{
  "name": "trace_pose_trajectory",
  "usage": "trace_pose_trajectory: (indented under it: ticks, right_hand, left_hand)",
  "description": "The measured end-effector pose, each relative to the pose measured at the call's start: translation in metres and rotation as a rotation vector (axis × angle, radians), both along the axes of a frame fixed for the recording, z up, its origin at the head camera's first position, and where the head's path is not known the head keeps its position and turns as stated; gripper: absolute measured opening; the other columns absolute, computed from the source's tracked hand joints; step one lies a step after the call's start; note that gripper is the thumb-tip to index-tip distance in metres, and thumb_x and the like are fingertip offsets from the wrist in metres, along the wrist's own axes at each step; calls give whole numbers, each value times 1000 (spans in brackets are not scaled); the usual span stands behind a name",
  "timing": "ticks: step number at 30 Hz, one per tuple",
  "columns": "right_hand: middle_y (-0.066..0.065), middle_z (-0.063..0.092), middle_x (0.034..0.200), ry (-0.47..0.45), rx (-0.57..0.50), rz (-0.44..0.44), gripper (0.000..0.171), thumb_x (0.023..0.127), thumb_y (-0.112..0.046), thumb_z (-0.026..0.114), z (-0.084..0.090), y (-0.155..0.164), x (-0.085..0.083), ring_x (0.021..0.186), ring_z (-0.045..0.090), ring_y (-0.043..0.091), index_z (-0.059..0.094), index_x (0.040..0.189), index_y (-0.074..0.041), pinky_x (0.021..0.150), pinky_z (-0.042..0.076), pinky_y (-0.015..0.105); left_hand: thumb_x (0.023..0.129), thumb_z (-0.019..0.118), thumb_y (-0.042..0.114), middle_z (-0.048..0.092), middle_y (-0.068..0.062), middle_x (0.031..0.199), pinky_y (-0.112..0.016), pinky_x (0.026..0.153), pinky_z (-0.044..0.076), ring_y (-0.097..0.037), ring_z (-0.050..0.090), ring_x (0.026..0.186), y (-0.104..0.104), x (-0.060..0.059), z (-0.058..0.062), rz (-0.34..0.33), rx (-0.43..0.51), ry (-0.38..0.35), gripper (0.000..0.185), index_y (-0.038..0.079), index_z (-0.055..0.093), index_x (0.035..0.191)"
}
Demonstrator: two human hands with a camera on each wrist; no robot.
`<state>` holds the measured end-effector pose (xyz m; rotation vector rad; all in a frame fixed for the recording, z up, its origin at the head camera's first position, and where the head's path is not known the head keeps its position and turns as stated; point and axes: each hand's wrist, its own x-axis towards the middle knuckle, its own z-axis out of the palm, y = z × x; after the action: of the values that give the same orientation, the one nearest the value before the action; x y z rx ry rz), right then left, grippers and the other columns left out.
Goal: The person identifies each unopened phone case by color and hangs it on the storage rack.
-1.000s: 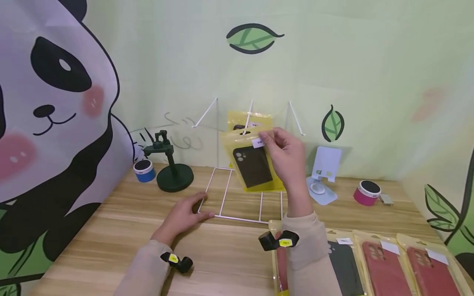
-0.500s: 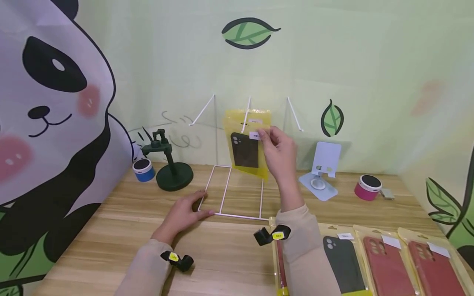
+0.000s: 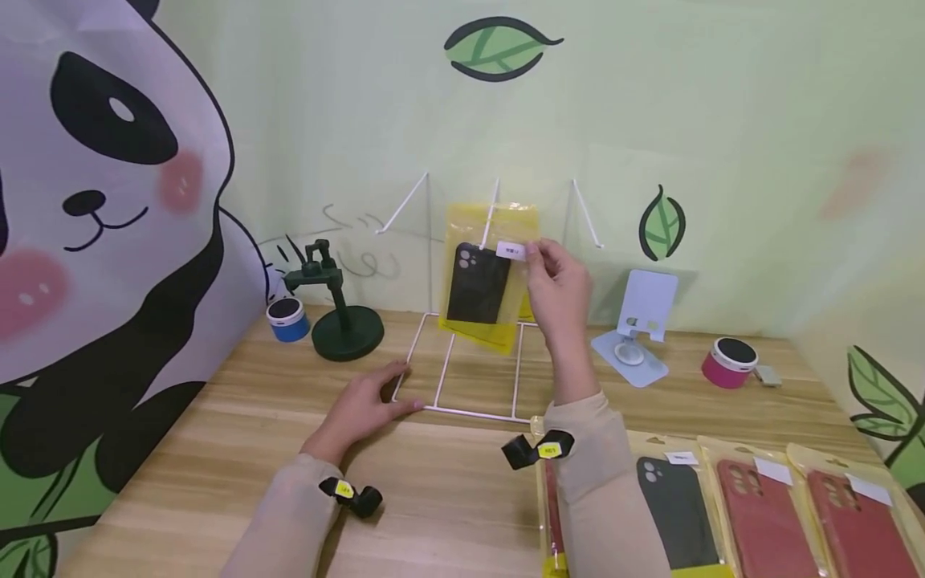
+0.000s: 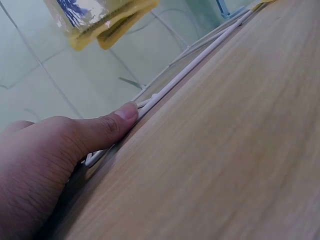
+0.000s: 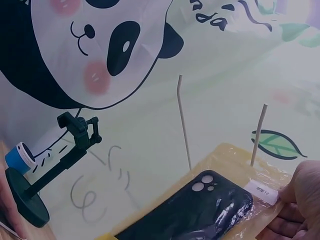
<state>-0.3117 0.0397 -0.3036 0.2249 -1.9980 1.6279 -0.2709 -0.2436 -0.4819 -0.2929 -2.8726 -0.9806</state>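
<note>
Yellow packet (image 3: 486, 281) with the dark phone case has gone up onto the middle hook of the white wire rack (image 3: 462, 377), pinched at its 2 o'clock corner by the right hand (image 3: 558, 282). Left hand (image 3: 364, 405) lies flat at the surface's 6 o'clock, pressing the rack's base.

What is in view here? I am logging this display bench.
White wire display rack: 1, centre.
Yellow bags with black phone cases: 2, on middle hook.
Yellow bagged cases on wooden table: black 1, red 2, front right; another hidden by sleeve.
Dark green phone stand: 1, left.
Pale blue stand: 1, right.
Blue speaker, pink speaker: 1 each.
Left hand: presses rack base.
Right hand: pinches front bag.
</note>
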Motion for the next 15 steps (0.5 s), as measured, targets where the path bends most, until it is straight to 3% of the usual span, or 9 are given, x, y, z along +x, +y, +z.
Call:
trace_pose_trajectory:
  ticks: [5,15]
  right_hand:
    - [14,73,80,16,0,-29,24,100,-24,66,0,1,-1,56,45,12,78,105,-4,47,33,21]
    - [15,75,88,23,-35,-26,23,99,-21,67,1,3,-1,63,54,13,77,109,-2,55,41,22]
  left_hand:
    - [83,74,60,46,-7,154,-54,116,31,-31,41,143,1,-2,0,-5,1,-3,80,17,54,147]
    - [84,75,59,48,-7,153,-54,116,31,-31,42,142,0,-2,1,-14,0,3,79,16,54,146]
